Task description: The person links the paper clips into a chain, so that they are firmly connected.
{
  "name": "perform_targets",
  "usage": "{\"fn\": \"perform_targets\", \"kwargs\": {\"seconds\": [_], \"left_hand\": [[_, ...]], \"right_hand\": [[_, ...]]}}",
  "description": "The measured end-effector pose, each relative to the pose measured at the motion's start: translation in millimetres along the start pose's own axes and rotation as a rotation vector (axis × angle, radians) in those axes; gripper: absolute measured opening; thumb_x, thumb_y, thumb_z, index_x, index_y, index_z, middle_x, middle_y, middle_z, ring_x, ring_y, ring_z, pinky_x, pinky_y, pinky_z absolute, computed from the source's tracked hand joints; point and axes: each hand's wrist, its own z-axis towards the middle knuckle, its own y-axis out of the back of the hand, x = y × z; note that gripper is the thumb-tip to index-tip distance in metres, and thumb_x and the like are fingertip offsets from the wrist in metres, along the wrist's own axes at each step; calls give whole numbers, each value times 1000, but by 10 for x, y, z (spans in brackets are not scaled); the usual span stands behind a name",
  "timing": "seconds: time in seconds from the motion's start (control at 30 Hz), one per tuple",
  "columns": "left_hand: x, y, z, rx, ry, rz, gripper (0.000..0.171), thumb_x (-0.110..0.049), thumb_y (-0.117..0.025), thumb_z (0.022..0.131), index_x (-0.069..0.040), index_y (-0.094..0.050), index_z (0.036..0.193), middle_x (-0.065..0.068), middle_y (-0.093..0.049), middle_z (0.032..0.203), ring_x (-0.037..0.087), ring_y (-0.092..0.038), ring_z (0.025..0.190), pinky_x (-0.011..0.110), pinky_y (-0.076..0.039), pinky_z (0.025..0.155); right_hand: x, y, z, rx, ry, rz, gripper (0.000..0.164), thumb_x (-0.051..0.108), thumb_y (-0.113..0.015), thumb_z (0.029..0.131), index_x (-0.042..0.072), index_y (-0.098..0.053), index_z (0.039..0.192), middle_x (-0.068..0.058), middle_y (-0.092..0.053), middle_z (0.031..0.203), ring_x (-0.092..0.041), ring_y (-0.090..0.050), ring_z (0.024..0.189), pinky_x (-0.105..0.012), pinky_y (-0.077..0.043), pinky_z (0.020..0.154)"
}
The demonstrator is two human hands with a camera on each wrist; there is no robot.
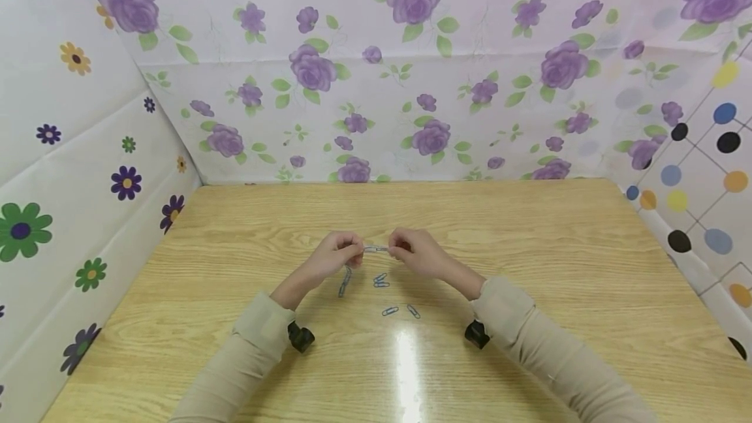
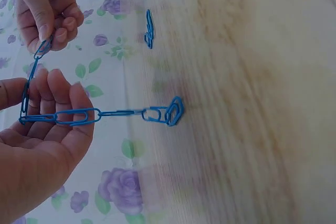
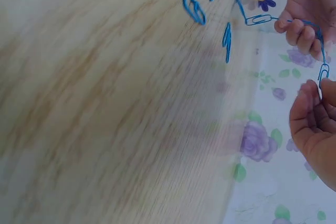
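Observation:
A chain of linked blue paper clips (image 2: 76, 117) stretches between the two hands above the table. My left hand (image 1: 335, 256) pinches it between thumb and forefinger. From there one length runs across the fingers and hangs down, its lower end (image 1: 343, 287) at the tabletop. At the other end, my right hand (image 1: 422, 253) pinches a paper clip (image 3: 324, 72) with thumb and fingertips; its fingers partly cover that clip. Below the hands lie loose blue paper clips: a close group (image 1: 381, 281), one at the front (image 1: 390, 311) and another to its right (image 1: 414, 311).
The wooden table (image 1: 529, 234) extends around the hands. Behind it hangs a cloth with purple flowers (image 1: 431, 137), and patterned cloths line the left and right sides. Black wrist cameras (image 1: 301, 337) sit beneath the sleeves.

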Motion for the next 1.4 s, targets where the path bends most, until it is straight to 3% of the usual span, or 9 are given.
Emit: {"fn": "perform_targets", "kwargs": {"seconds": [0.13, 0.27, 0.4, 0.5, 0.77, 0.97, 1.07, 1.2, 1.4], "left_hand": [[-104, -18, -50, -1, 6, -7, 19, 0, -43, 94, 4, -54, 78, 11, -51, 67, 24, -49, 61, 41, -47, 62], [-155, -21, -70, 0, 13, 7, 18, -4, -47, 94, 5, -57, 82, 3, -41, 58, 11, -37, 50, 25, -35, 50], [-181, -24, -65, 3, 15, 75, 20, -11, -52, 93, 5, -62, 97, -4, -33, 48, 5, -27, 40, 20, -26, 42], [-197, -33, -62, 2, 4, 115, 21, -13, -56, 91, 4, -64, 102, -4, -30, 46, 4, -24, 38, 20, -23, 40], [-197, -63, -51, -38, -56, 142, 17, -8, -61, 87, 6, -67, 94, -4, -34, 48, 6, -26, 42, 19, -25, 42], [-146, -57, -27, 8, -108, 110, 14, -3, -56, 89, 8, -65, 91, 0, -39, 50, 7, -32, 43, 20, -29, 44], [-26, -32, 17, 35, -113, 78, 15, -2, -54, 90, 9, -63, 94, 3, -41, 52, 9, -36, 44, 21, -32, 44], [141, 2, 77, 29, -111, 55, 18, -5, -53, 92, 9, -62, 98, 7, -44, 54, 18, -39, 47, 26, -35, 47], [187, 30, 84, 3, -120, 54, 18, -11, -53, 93, 5, -63, 95, 16, -46, 57, 32, -41, 51, 38, -41, 50]], "right_hand": [[24, 13, -6, -42, -46, 62, 11, 4, -58, 88, 7, -58, 78, -4, -56, 68, -12, -48, 56, -24, -41, 50], [35, 16, 0, -48, -92, 81, 7, 4, -59, 87, 5, -61, 81, -11, -60, 72, -12, -50, 58, -24, -43, 51], [49, 8, 7, -44, -98, 105, 4, 4, -59, 87, 2, -62, 86, -16, -61, 76, -11, -52, 59, -23, -44, 52], [72, 3, 7, -43, -80, 127, 3, 3, -59, 87, 0, -59, 87, -15, -61, 74, -12, -51, 58, -23, -43, 51], [98, -14, 11, -49, -82, 151, 5, 1, -60, 86, -1, -57, 89, -12, -60, 74, -11, -52, 59, -23, -43, 52], [100, -17, 1, -55, -111, 168, 7, 3, -60, 86, -1, -57, 91, -8, -60, 75, -12, -53, 61, -24, -44, 53], [80, -11, -26, -54, -121, 157, 8, 3, -60, 86, -1, -58, 93, -7, -59, 76, -12, -52, 62, -23, -43, 54], [51, 21, -88, -35, -125, 115, 8, 3, -62, 84, -1, -60, 91, -2, -58, 75, -11, -49, 63, -23, -42, 55], [9, 78, -203, 43, -104, 83, 13, 1, -65, 81, -4, -64, 93, -1, -57, 73, -10, -50, 64, -23, -44, 57]]}}
